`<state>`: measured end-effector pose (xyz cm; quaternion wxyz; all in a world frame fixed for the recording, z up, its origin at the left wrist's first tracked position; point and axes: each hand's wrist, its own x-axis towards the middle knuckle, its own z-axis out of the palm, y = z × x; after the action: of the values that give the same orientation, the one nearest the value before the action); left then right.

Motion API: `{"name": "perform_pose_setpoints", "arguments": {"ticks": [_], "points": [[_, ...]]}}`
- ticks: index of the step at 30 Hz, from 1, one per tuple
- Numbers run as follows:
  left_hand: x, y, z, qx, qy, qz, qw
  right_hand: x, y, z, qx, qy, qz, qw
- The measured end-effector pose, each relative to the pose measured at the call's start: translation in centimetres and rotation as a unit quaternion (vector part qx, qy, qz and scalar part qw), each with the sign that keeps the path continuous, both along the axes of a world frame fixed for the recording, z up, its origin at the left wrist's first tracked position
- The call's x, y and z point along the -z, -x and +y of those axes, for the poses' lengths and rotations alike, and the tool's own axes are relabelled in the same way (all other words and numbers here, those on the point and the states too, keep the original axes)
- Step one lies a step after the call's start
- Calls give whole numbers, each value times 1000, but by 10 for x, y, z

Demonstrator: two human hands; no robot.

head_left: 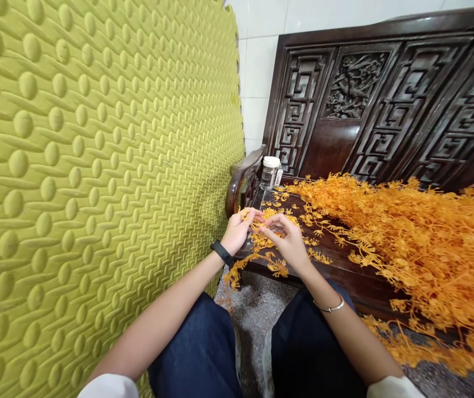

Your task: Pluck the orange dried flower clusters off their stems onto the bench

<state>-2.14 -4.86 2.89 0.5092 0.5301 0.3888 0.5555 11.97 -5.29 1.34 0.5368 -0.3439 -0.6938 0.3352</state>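
My left hand (pixel 240 231), with a black band on its wrist, is closed around a thin orange artificial plant sprig (pixel 257 225). Close by on the right, my right hand (pixel 288 239) is curled, thumb and forefinger drawn together at the same sprig; the exact spot they pinch is too small to make out. Loose orange sprigs (pixel 277 264) with small frilly tips lie under and around both hands on the dark wooden bench (pixel 332 243). Some hang over its front edge below my left hand.
A big heap of orange artificial sprigs (pixel 423 237) covers the bench's right side and spills over its front. A clear jar (pixel 269 174) with a white lid stands by the armrest (pixel 240 177). A yellow-green textured foam mat (pixel 108 166) rises on the left.
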Motion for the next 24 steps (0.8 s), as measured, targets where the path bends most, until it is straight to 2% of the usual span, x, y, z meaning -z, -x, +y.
{"name": "perform_pose_setpoints", "arguments": {"ticks": [4,6,8,11,14,17,24], "points": [[-2,0,-4,-97,-13,38,994,-4,2,-10,23,-28,-45,998],[-4,1,-6,-158,-62,86,982,-7,3,-17,-8,-16,-74,997],[-7,2,-9,-191,-115,130,966,-12,3,-23,-58,10,-93,994],[-9,4,-13,-185,-149,162,958,-20,0,-30,-124,44,-94,987],[-11,3,-17,-185,-154,168,956,-27,-4,-33,-153,59,-95,982],[-12,-1,-20,-201,-177,181,946,-30,-7,-33,-166,69,-101,979],[-14,-10,-18,-251,-260,235,902,-36,-16,-38,-169,62,-118,977]]}}
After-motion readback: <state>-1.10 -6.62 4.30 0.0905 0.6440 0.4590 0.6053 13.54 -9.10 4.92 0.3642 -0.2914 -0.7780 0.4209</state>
